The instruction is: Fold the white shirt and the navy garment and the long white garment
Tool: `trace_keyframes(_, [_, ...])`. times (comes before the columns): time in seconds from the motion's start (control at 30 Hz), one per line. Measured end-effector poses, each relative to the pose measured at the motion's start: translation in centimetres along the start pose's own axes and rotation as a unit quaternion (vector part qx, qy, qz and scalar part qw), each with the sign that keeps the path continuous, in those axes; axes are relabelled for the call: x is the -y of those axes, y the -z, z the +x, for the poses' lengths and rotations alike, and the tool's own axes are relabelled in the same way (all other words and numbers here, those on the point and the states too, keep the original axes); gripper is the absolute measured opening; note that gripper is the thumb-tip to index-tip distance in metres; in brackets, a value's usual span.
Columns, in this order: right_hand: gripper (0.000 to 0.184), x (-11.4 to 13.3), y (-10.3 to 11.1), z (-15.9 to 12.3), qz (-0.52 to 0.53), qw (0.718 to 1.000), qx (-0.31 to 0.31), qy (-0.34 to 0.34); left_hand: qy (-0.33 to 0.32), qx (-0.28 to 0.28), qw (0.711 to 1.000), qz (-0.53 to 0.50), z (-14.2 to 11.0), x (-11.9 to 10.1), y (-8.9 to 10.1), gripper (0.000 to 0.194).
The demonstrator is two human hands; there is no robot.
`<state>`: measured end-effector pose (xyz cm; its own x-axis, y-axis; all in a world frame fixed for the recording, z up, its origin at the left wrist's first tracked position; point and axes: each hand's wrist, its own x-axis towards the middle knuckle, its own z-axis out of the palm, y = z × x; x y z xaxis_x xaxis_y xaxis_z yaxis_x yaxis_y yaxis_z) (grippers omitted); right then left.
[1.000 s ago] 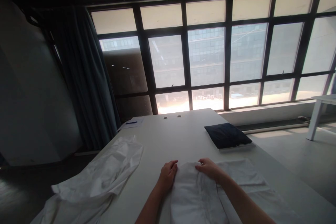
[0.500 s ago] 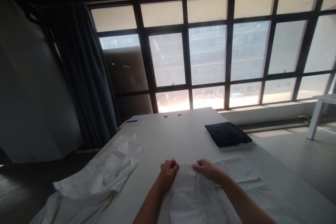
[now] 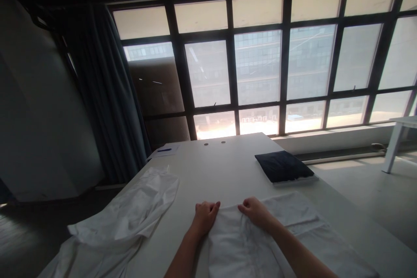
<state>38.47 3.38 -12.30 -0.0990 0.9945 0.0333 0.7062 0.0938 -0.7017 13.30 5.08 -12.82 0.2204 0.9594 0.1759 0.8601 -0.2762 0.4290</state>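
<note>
A white garment (image 3: 247, 247) lies spread on the white table (image 3: 224, 169) in front of me. My left hand (image 3: 204, 216) has its fingers curled onto the garment's far left edge. My right hand (image 3: 256, 211) pinches the same far edge a little to the right. Both forearms reach in from the bottom of the view. A white sleeve or panel (image 3: 293, 213) of the garment stretches out to the right of my right hand.
A second crumpled white garment (image 3: 130, 217) hangs over the table's left edge. A folded dark cloth (image 3: 282, 167) rests on a thin white board at the right. Paper with a blue pen (image 3: 163, 150) lies at the far left corner. Large windows stand behind.
Both hands have drawn slightly closer to me and lower, still gripping the garment's far edge; the raised fold between them has flattened. The camera tilted a little.
</note>
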Motion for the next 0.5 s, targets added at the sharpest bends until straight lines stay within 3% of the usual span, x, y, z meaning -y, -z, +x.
trace_keyframes(0.23, [0.033,0.5,-1.8,-1.0,-0.112,0.993,-0.036,-0.007,0.003,0.006,1.000,0.030,-0.3,0.3,-0.3,0.059])
trace_keyframes(0.5, [0.041,0.5,-2.5,-1.2,-0.193,0.980,-0.057,0.000,-0.003,0.010,0.998,0.055,-0.4,0.5,0.1,0.053])
